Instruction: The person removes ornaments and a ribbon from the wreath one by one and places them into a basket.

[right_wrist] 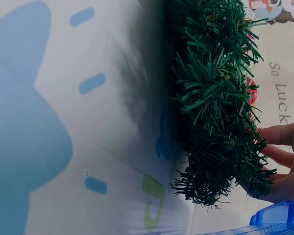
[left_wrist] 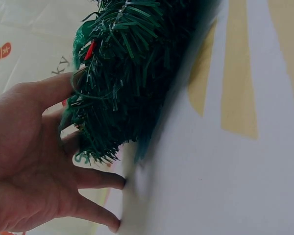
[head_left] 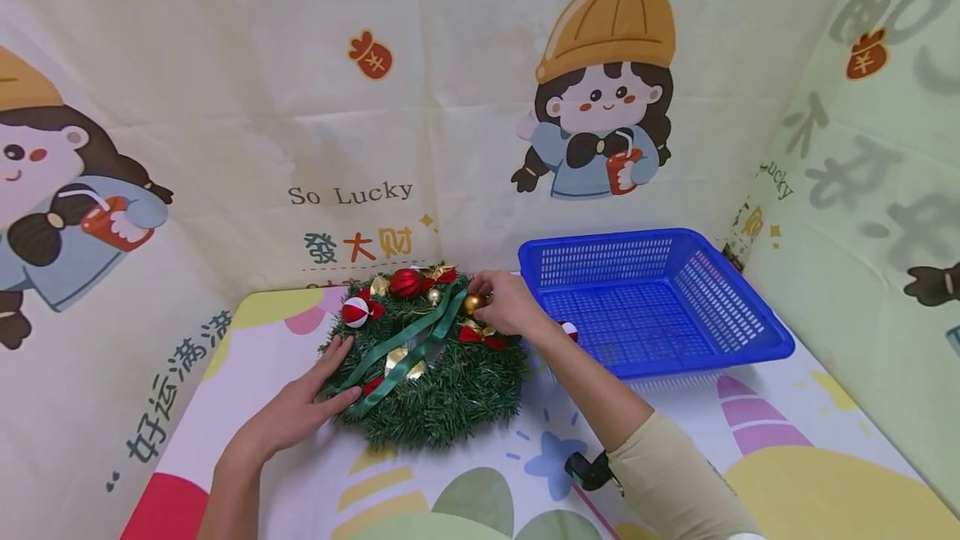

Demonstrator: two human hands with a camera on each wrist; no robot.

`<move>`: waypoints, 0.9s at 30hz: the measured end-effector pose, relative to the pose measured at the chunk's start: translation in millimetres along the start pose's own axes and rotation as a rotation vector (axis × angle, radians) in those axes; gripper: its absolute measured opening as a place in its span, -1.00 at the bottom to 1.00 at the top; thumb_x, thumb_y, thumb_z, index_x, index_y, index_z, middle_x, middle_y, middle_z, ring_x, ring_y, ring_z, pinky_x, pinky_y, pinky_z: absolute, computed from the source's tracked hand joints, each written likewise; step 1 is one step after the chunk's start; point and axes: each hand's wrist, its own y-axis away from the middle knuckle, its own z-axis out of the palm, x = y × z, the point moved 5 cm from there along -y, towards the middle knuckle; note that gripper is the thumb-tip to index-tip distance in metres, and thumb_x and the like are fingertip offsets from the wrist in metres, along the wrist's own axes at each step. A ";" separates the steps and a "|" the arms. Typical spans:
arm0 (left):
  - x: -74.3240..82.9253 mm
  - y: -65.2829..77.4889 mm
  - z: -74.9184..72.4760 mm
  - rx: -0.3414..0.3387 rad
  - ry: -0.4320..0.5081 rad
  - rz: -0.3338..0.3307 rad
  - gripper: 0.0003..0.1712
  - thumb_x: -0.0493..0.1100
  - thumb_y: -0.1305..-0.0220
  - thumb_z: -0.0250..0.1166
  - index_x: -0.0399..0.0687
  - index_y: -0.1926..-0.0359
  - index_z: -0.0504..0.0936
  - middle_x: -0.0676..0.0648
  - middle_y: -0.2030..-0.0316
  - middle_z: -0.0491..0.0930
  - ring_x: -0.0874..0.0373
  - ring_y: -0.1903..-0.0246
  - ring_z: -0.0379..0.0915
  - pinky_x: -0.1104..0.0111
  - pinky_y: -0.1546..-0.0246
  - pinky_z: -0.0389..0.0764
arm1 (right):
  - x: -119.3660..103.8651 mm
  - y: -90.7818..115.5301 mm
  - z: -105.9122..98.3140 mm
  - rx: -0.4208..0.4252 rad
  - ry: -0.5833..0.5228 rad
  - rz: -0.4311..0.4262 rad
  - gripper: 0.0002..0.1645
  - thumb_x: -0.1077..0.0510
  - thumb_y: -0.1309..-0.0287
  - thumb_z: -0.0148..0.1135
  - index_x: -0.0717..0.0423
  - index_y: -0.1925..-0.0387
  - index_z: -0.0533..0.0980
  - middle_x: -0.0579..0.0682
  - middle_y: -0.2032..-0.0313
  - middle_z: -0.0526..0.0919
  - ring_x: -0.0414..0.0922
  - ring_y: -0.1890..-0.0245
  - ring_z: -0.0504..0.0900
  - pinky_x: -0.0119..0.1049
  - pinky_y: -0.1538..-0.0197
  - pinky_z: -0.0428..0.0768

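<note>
A green wreath [head_left: 468, 394] lies on the table, trimmed with a red ball [head_left: 406, 283], a red-and-white ball [head_left: 356, 312], red-and-gold bows [head_left: 482, 335] and a dark green ribbon [head_left: 408, 332] across its middle. My right hand [head_left: 504, 302] is at its upper right side, pinching a small gold ball [head_left: 472, 304]. At the left side my left hand [head_left: 300, 407] rests on the wreath with fingers spread. In the left wrist view that hand [left_wrist: 34, 161] touches the branches [left_wrist: 122, 73]. The right fingertips are partly hidden behind greenery [right_wrist: 215, 98] in the right wrist view.
A blue plastic basket [head_left: 652, 307] stands to the right of the wreath, with another red-and-white ball [head_left: 570, 330] by its near left edge. A black object [head_left: 588, 471] shows beside the right sleeve. Printed cloth walls [head_left: 465, 107] enclose the back and sides of the patterned table.
</note>
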 end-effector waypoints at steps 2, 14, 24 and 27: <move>1.0 0.0 -0.3 0.000 -0.002 0.005 0.02 0.31 -0.47 0.21 0.20 -0.70 -0.12 -0.15 -0.70 -0.28 -0.47 -0.59 -0.23 -0.44 -0.37 0.17 | 0.2 -0.5 -0.1 -0.001 0.006 0.004 -0.60 0.32 -0.25 0.40 0.11 -0.11 0.63 0.13 -0.02 0.69 0.02 0.04 0.72 -0.15 0.08 0.71; 0.5 0.6 -1.1 0.006 0.001 0.005 0.03 0.30 -0.47 0.21 0.21 -0.70 -0.13 -0.15 -0.70 -0.28 -0.46 -0.60 -0.23 -0.44 -0.38 0.15 | -0.1 -6.5 1.1 -0.008 0.077 0.013 -0.63 0.30 -0.25 0.40 0.08 -0.09 0.63 0.10 0.05 0.69 -0.01 0.17 0.63 -0.24 0.22 0.61; 2.5 0.0 0.2 -0.005 0.010 -0.006 0.02 0.28 -0.47 0.22 0.20 -0.70 -0.12 -0.17 -0.69 -0.28 -0.46 -0.60 -0.26 -0.45 -0.38 0.15 | -2.2 -7.0 1.8 0.008 0.101 -0.009 -0.70 0.35 -0.23 0.37 0.09 0.01 0.64 0.07 0.12 0.69 -0.02 0.14 0.62 -0.25 0.21 0.60; 2.3 0.7 0.6 -0.003 0.011 -0.009 0.02 0.28 -0.47 0.22 0.20 -0.70 -0.12 -0.17 -0.69 -0.29 -0.46 -0.60 -0.26 -0.45 -0.38 0.15 | -1.8 -7.0 2.0 0.010 0.095 -0.003 -0.71 0.33 -0.23 0.39 0.08 0.03 0.63 0.06 0.11 0.70 -0.02 0.12 0.64 -0.24 0.18 0.62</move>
